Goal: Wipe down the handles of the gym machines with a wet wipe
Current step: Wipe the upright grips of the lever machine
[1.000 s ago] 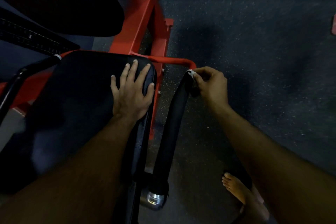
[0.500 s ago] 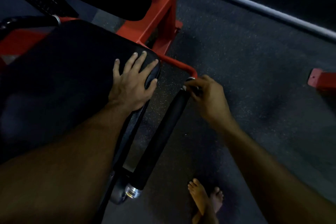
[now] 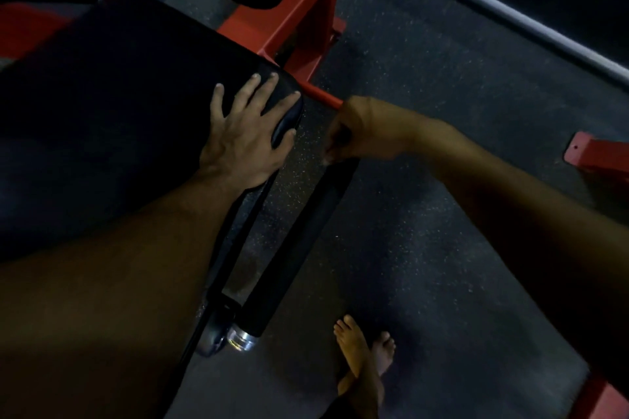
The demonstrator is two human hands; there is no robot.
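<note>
Looking down from the head camera, the dim view shows the left hand [image 3: 245,136] lying flat with fingers spread on the corner of a black padded seat [image 3: 119,105] that fills the upper left of the frame. Just right of the seat, a black foam-covered handle [image 3: 299,245] runs diagonally from the centre of the frame down to a chrome end cap [image 3: 242,340] near the bottom centre. The right hand [image 3: 364,129] is at the handle's upper end, fingers curled around it where the foam meets the red frame tube [image 3: 323,97]; motion blur hides whether a wipe is in that grip, so it cannot be told. Red frame uprights [image 3: 306,10] rise at upper centre, and another red piece [image 3: 599,156] sits at the right edge. Speckled dark rubber flooring [image 3: 442,248] lies beneath, with two bare feet [image 3: 360,357] at the bottom centre.
</note>
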